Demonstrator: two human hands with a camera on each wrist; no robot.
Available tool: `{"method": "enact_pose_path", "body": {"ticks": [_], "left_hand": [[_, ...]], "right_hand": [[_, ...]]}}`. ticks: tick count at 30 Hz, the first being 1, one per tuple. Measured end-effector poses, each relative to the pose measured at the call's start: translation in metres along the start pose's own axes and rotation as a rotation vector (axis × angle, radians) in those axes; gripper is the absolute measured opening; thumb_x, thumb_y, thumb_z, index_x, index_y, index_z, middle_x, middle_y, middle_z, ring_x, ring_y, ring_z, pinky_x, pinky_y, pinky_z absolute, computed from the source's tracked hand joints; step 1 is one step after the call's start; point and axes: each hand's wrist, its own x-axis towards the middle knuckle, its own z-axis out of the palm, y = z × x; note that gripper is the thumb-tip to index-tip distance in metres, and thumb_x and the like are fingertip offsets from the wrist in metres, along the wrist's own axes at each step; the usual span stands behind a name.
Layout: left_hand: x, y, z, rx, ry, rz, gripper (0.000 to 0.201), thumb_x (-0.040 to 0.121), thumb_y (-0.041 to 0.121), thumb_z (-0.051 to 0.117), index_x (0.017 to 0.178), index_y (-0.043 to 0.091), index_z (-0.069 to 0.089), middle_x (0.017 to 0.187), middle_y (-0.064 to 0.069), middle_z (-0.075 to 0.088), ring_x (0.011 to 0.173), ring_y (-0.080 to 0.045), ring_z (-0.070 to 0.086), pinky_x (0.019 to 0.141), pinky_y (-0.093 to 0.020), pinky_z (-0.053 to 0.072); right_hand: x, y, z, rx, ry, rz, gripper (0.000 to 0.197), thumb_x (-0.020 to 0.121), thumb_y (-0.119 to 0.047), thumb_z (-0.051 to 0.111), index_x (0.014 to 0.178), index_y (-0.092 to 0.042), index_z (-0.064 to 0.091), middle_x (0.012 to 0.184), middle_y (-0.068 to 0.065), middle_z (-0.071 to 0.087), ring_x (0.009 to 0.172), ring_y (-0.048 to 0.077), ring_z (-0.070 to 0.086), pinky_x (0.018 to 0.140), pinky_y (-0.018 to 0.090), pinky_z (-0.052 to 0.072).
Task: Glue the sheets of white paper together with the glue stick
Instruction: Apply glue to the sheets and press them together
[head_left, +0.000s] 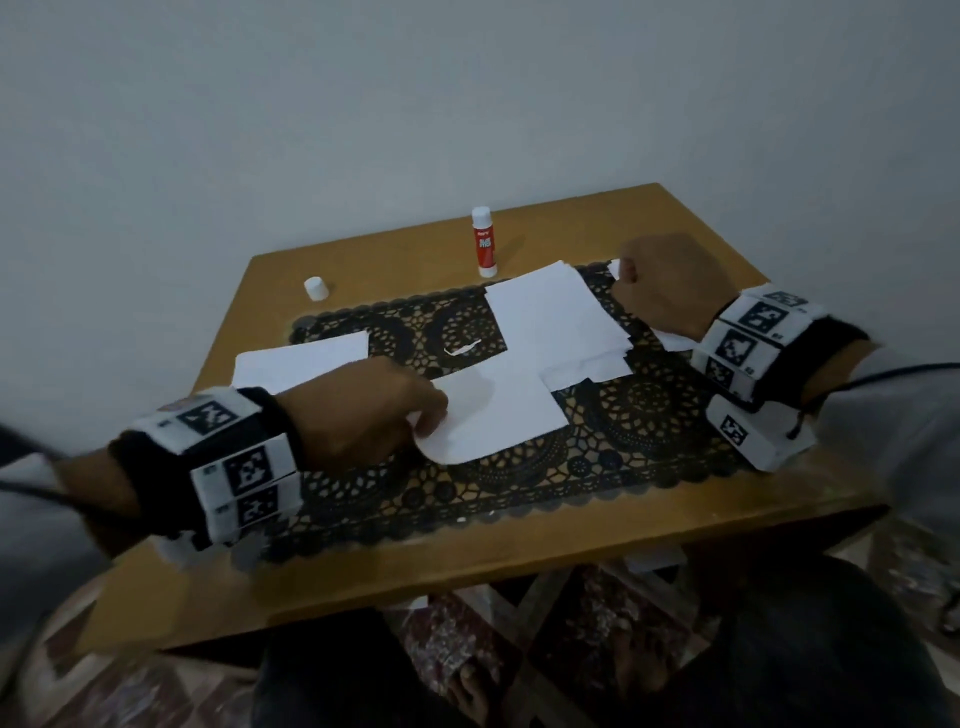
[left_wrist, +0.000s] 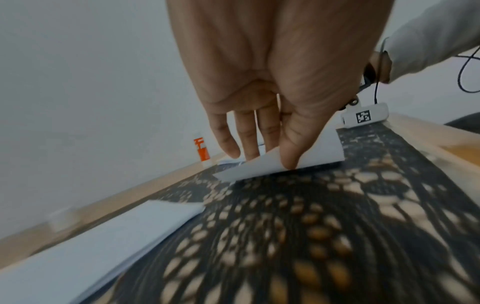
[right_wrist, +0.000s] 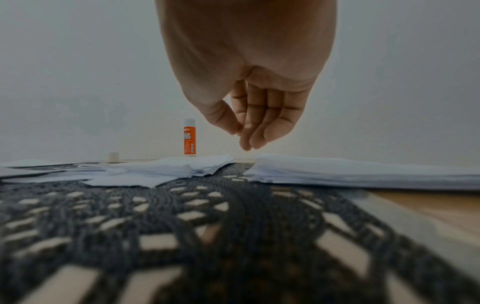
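A red-and-white glue stick (head_left: 484, 241) (right_wrist: 190, 136) stands upright and uncapped at the back of the table, its white cap (head_left: 316, 288) off to the left. Several white sheets lie on a black lace mat (head_left: 623, 436). My left hand (head_left: 428, 418) (left_wrist: 270, 162) pinches the left edge of the near sheet (head_left: 498, 410) (left_wrist: 319, 152), thumb on top, and the edge curls up. My right hand (head_left: 631, 278) (right_wrist: 246, 144) hovers at the right, between the middle paper stack (head_left: 556, 317) and another stack (right_wrist: 363, 170). Its fingers are loosely curled and hold nothing.
Another sheet (head_left: 301, 361) lies at the mat's left end, and a small torn scrap (head_left: 462, 347) sits mid-mat. The wooden table (head_left: 467, 561) stands against a plain wall. My knees and a patterned floor show below its front edge.
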Motion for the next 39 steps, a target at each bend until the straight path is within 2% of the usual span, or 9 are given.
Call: {"method": "enact_pose_path", "body": {"ticks": [5,10,12,15,23,29,32,35,39], "left_hand": [[-0.026,-0.021,0.012,-0.018,-0.016,-0.024,0.031,0.087,0.004,0.055,0.113,0.016,0.068,0.131,0.012,0.057,0.121,-0.009,0.053,0.107,-0.029,0.037],[-0.033,-0.028,0.014,-0.029,-0.048,0.011,0.028,0.081,0.001,0.056,0.099,0.020,0.066,0.141,0.012,0.048,0.128,-0.010,0.046,0.104,-0.020,0.032],[-0.034,-0.029,0.017,-0.038,-0.042,0.023,0.043,0.077,0.002,0.056,0.112,0.026,0.062,0.141,0.013,0.047,0.125,-0.015,0.050,0.104,-0.027,0.039],[-0.032,-0.026,0.018,-0.037,-0.032,0.017,0.065,0.075,0.006,0.054,0.135,0.032,0.050,0.145,0.013,0.042,0.126,-0.012,0.047,0.106,-0.026,0.036],[-0.030,-0.024,0.016,-0.036,-0.025,0.074,0.064,0.070,0.013,0.045,0.130,0.029,0.058,0.132,0.010,0.052,0.111,-0.017,0.057,0.095,-0.034,0.047],[-0.031,-0.017,0.018,-0.004,-0.100,0.024,0.061,0.079,0.013,0.049,0.138,0.030,0.048,0.136,0.005,0.044,0.108,-0.023,0.057,0.092,-0.037,0.047],[-0.035,-0.012,0.022,0.018,-0.124,0.004,0.059,0.084,0.017,0.048,0.142,0.026,0.040,0.139,0.000,0.037,0.106,-0.028,0.056,0.091,-0.041,0.048],[-0.041,-0.006,0.031,0.045,-0.119,-0.005,0.059,0.086,0.030,0.038,0.145,0.021,0.035,0.144,-0.005,0.034,0.112,-0.031,0.054,0.093,-0.042,0.047],[-0.052,0.007,0.036,0.166,-0.057,0.011,0.080,0.074,0.049,0.009,0.139,0.014,0.041,0.141,-0.010,0.042,0.120,-0.028,0.045,0.102,-0.041,0.041]], "right_hand": [[-0.002,-0.006,0.004,-0.118,-0.013,-0.107,0.015,0.088,-0.010,0.052,0.073,-0.007,0.049,0.069,0.010,0.049,0.066,0.029,0.050,0.054,0.032,0.031],[0.012,-0.029,-0.004,-0.004,-0.070,-0.140,0.012,0.084,-0.010,0.058,0.073,-0.010,0.053,0.074,0.007,0.060,0.071,0.027,0.054,0.061,0.030,0.035],[0.026,-0.047,-0.005,0.146,-0.058,-0.089,0.007,0.082,-0.011,0.064,0.088,-0.009,0.060,0.085,0.004,0.060,0.081,0.024,0.055,0.071,0.030,0.041],[0.050,-0.074,0.001,0.410,-0.131,0.131,0.037,0.081,-0.020,0.071,0.112,-0.011,0.052,0.098,0.007,0.059,0.083,0.025,0.060,0.075,0.040,0.053],[0.094,-0.116,0.027,0.373,-0.166,0.213,0.050,0.076,-0.025,0.075,0.118,-0.007,0.056,0.108,0.010,0.064,0.087,0.024,0.063,0.079,0.041,0.056],[0.107,-0.122,0.044,0.212,-0.214,0.146,0.011,0.087,-0.018,0.063,0.088,-0.008,0.058,0.092,0.013,0.065,0.079,0.022,0.055,0.067,0.029,0.040],[0.100,-0.124,0.043,0.243,-0.149,0.091,0.018,0.087,-0.018,0.060,0.072,-0.015,0.050,0.072,0.002,0.056,0.074,0.021,0.054,0.056,0.026,0.035],[0.080,-0.132,0.029,0.256,-0.110,-0.094,0.010,0.090,-0.020,0.057,0.087,-0.013,0.050,0.082,0.005,0.059,0.077,0.024,0.058,0.065,0.031,0.041],[0.043,-0.143,-0.003,0.275,-0.371,-0.287,0.025,0.096,-0.035,0.056,0.111,-0.015,0.058,0.079,0.002,0.061,0.065,0.025,0.066,0.060,0.033,0.054]]}}
